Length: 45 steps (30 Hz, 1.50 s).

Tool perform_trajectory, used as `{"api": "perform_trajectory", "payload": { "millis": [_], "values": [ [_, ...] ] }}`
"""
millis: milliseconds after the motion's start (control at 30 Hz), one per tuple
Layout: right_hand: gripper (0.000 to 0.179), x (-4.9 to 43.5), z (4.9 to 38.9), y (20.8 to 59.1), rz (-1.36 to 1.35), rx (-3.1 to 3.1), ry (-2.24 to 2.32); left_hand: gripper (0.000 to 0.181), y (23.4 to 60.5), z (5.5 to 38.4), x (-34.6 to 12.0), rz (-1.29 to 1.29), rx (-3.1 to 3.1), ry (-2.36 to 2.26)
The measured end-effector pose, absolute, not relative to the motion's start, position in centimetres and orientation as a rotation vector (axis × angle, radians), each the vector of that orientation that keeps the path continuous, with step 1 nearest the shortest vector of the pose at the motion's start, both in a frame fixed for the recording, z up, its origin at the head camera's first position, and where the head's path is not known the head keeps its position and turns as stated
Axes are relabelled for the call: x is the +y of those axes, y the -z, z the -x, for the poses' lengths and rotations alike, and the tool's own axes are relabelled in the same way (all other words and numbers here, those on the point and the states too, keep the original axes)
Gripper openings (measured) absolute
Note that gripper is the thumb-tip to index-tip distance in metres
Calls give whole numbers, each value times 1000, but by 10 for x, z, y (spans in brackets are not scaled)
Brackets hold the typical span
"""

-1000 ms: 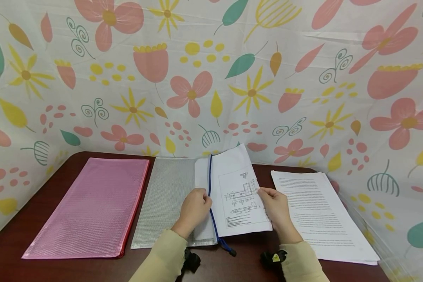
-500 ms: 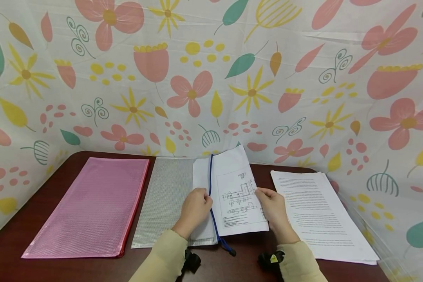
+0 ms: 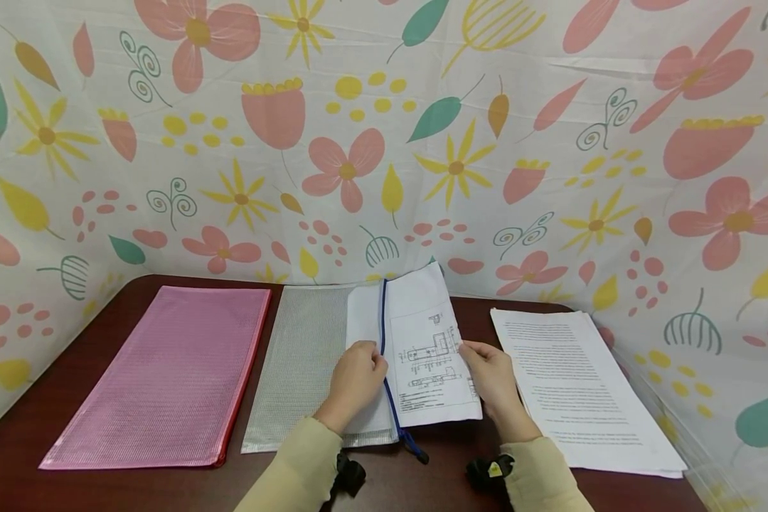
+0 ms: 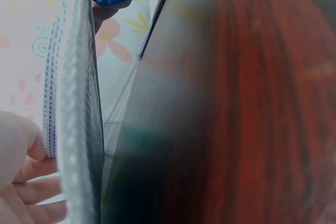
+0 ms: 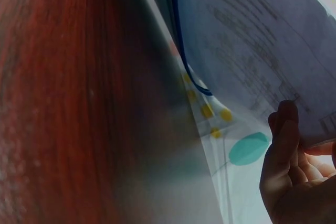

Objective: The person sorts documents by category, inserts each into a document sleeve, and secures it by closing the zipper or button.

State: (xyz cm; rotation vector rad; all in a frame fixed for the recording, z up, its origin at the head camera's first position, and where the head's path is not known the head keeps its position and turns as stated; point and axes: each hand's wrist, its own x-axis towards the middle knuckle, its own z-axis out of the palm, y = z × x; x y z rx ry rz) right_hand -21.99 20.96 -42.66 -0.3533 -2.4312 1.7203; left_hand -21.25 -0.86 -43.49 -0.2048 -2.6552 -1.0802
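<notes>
Head cam had two hands busy around the middle of the dark wood worktop (image 3: pixel 435 480), roughly halfway between its left and right edges. Left hand (image 3: pixel 353 380) had its thumb and fingers pinching the open side of a grey mesh pouch (image 3: pixel 294 363), right by the blue zip (image 3: pixel 382 313). Right hand (image 3: pixel 496 380) was pinching the right edge of a white paper with a line drawing (image 3: pixel 425 366) between thumb and fingers. That paper was partway in the pouch: one strip showed pale through the mesh left of the zip, and the rest stuck out to the right with the printed side up. Couldn't tell if it was one sheet or several.

Pouch count was two. The grey one had its top end up by the back edge, and one pink pouch (image 3: pixel 160 377) lay flat along the left side, apart from the grey one. One stack of text pages (image 3: pixel 582 384) lay by the right edge, more sheets than I could count. One blue cord pull with a black tip (image 3: pixel 424 457) dangled off the zip's near end. Two pale sleeves, two black wrist gadgets, and one floral cloth (image 3: pixel 358 142) behind the worktop's back edge.
</notes>
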Motion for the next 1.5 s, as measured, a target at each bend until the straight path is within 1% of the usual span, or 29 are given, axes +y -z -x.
{"api": "perform_trajectory", "payload": {
  "millis": [233, 533, 1000, 1500],
  "values": [
    [30, 209, 219, 426, 319, -2467, -1714, 20, 434, 210, -8, 216, -2652, 1094],
    [29, 214, 216, 416, 240, -2523, -1711, 19, 433, 211, -7, 237, -2636, 1070],
    [29, 212, 216, 418, 241, -2556, -1751, 23, 436, 211, -4, 287, -2674, 1092],
    [28, 207, 217, 425, 263, -2569, -1790, 22, 434, 208, -1, 306, -2642, 1110]
  ]
}}
